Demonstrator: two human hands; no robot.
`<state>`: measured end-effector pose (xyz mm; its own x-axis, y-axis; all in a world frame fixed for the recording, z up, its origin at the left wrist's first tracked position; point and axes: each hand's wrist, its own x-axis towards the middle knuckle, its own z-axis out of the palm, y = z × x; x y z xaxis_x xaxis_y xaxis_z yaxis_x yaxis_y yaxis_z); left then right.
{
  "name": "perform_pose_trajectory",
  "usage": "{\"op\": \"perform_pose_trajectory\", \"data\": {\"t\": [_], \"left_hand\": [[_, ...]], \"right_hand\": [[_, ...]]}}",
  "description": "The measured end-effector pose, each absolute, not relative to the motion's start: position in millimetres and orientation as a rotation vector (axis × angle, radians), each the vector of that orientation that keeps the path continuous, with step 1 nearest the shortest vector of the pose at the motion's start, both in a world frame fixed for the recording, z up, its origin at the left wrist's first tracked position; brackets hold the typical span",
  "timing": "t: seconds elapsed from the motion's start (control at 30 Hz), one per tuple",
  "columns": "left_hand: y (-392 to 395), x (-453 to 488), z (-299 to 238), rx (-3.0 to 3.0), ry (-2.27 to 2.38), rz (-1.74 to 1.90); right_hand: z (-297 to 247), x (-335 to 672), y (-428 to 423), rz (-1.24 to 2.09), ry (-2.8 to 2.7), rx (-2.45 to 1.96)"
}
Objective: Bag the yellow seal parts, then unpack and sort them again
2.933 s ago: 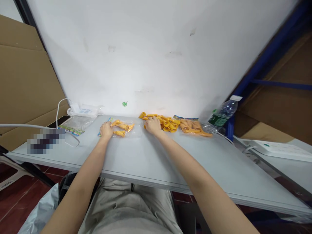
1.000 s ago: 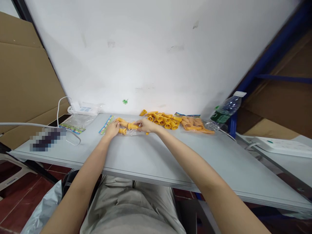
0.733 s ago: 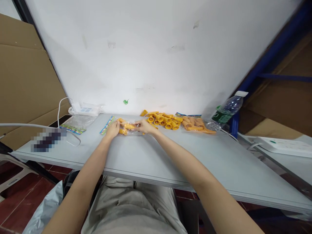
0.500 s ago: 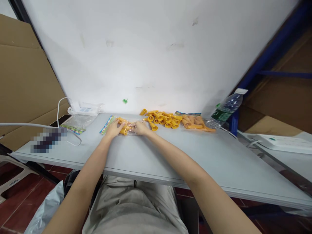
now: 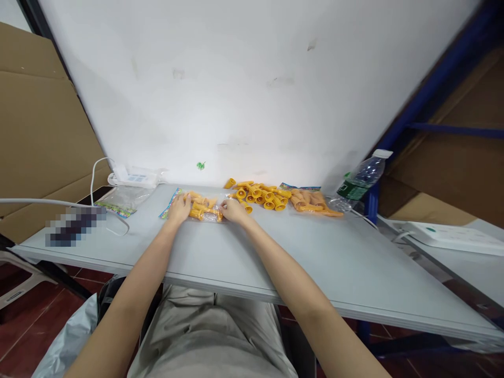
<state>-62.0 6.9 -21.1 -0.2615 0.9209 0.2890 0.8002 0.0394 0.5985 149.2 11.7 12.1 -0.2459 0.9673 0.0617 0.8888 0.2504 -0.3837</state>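
L hand (image 5: 179, 209) lies over printed end of 1 clear, crinkly plastic bag (image 5: 168, 207), ctr-left of frame, w/ several smooth yellow horn-shaped pcs (image 5: 200, 208) inside; R hand (image 5: 233, 210) has fingertips bunched at other end, can't tell if either grips. Nr ctr, loose pile (image 5: 258, 194) of same, too overlapped to count. Farther R, 1 filled bag (image 5: 301, 187), 1 tilted clear bottle (image 5: 353, 190); at L, 1 flat bag (image 5: 128, 197).
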Motion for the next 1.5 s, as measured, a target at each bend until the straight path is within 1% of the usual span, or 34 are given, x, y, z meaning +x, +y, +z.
{"op": "perform_pose_trajectory", "data": {"t": [0.17,0.27,0.37,0.73,0.87,0.97,1.03,1.1,1.2,1.27,1.33,1.5], "left_hand": [[8,-63,-19,1.764,2.108,1.059],[8,-64,-18,1.748,2.089,1.082],[9,-65,-18,1.728,2.070,1.098],[12,-67,-21,1.796,2.034,1.099],[13,-65,-21,1.851,2.064,1.031],[11,-62,-20,1.914,2.103,0.885],[8,-61,-18,1.915,2.164,0.758],[5,-60,-17,1.897,2.234,0.655],[1,-59,-15,1.875,2.322,0.579],[-1,-59,-14,1.855,2.362,0.551],[-2,-58,-13,1.836,2.370,0.530],[-1,-58,-10,1.804,2.334,0.525]], "right_hand": [[-7,149,18,0.937,-2.035,-1.263],[-16,153,24,1.120,-1.909,-1.132],[-20,158,27,1.191,-1.889,-1.072],[-28,159,33,1.263,-1.920,-0.896],[-30,158,34,1.195,-1.965,-0.887],[-30,159,36,1.062,-2.040,-0.960],[-29,161,37,0.882,-2.060,-1.064],[-27,166,39,0.622,-2.013,-1.187],[-21,176,38,0.246,-1.888,-1.327],[-18,183,36,0.105,-1.841,-1.413],[-16,188,33,0.069,-1.867,-1.535],[-16,191,29,0.116,-2.119,-1.736]]}}
